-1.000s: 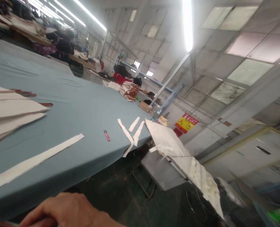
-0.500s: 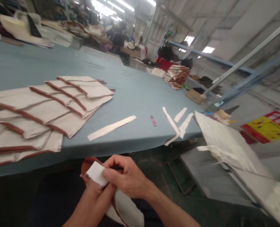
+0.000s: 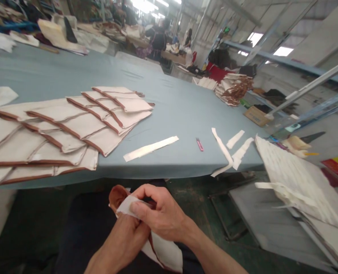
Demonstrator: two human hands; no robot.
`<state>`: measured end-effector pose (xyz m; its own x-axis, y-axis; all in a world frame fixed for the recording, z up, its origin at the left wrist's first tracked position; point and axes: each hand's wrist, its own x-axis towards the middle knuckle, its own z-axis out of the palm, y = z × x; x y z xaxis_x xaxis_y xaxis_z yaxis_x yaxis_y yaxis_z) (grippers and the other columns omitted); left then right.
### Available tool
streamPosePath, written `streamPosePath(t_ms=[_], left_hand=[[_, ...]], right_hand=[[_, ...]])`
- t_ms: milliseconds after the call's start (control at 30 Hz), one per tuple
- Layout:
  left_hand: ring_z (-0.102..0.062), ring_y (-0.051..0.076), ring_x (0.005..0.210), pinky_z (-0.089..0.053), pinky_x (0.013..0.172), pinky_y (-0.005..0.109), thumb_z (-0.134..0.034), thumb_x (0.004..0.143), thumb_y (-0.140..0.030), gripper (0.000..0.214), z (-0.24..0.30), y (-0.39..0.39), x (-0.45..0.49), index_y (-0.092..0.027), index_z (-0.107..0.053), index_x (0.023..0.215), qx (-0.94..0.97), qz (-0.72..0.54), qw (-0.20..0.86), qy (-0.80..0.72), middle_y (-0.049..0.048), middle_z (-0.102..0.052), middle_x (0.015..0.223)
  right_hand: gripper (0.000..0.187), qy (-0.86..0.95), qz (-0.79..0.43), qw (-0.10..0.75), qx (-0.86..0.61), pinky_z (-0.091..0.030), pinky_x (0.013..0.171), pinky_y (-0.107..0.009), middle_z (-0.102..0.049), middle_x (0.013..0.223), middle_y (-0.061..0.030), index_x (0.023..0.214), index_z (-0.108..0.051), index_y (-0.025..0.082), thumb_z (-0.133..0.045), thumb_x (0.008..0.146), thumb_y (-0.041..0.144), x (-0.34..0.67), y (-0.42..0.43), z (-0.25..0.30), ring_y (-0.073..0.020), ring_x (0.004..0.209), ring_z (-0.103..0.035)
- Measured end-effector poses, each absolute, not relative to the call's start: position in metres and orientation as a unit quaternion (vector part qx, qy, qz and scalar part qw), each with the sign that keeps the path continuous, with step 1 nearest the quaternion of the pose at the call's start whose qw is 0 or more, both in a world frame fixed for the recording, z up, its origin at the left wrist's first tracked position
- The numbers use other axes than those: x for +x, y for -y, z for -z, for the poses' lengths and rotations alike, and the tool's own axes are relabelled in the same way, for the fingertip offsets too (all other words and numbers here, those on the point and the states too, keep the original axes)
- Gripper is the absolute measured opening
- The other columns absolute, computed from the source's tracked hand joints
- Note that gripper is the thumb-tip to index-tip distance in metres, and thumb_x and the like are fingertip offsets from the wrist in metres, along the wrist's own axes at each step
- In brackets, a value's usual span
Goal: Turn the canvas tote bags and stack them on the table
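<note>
Over my lap, just in front of the table edge, both hands are together on a cream fabric piece with brown trim. My right hand pinches a small white strip between thumb and fingers. Below it, my left hand is closed around the fabric piece, its fingertips partly hidden behind the right hand. A brown curled end of the piece sticks out beyond the left hand. The white strip lies over this end, close to the left hand's knuckles.
Overlapping cream pieces with brown edging cover the left of the blue-grey table. A white strip, small pink thread snips and cut strips lie near its front edge. At right stands a board with white strips.
The view has turned left, so the table and its things appear shifted right. The white strip now looks tilted flatter, still under my right thumb. Both hands keep their hold.
</note>
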<state>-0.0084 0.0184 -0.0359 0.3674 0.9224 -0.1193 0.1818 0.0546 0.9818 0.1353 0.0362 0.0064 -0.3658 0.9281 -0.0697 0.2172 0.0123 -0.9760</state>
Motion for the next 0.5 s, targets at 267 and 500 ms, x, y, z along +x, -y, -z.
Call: streamPosePath(t_ms=[267, 500], left_hand=[[-0.056, 0.022, 0.066, -0.050, 0.062, 0.031, -0.050, 0.106, -0.074, 0.056, 0.066, -0.001, -0.028, -0.027, -0.061, 0.078, 0.533, -0.387, 0.511, -0.553, -0.0013, -0.063, 0.070], [-0.045, 0.021, 0.058, -0.045, 0.056, 0.033, -0.015, 0.103, -0.095, 0.079, 0.096, 0.022, -0.058, -0.030, -0.037, 0.063, 0.499, -0.367, 0.520, -0.589, -0.0007, -0.047, 0.059]], right_hand=[[0.042, 0.451, -0.579, 0.488, -0.473, -0.055, 0.073, -0.028, -0.074, 0.083, -0.0029, 0.088, -0.066, 0.021, -0.072, 0.101, 0.061, 0.134, -0.039, 0.020, -0.0150, 0.072, -0.064], [0.060, 0.424, -0.611, 0.410, -0.528, -0.046, 0.056, -0.025, -0.066, 0.067, 0.0009, 0.084, -0.057, 0.024, -0.071, 0.095, 0.081, 0.122, -0.003, 0.085, -0.0120, 0.054, -0.052]])
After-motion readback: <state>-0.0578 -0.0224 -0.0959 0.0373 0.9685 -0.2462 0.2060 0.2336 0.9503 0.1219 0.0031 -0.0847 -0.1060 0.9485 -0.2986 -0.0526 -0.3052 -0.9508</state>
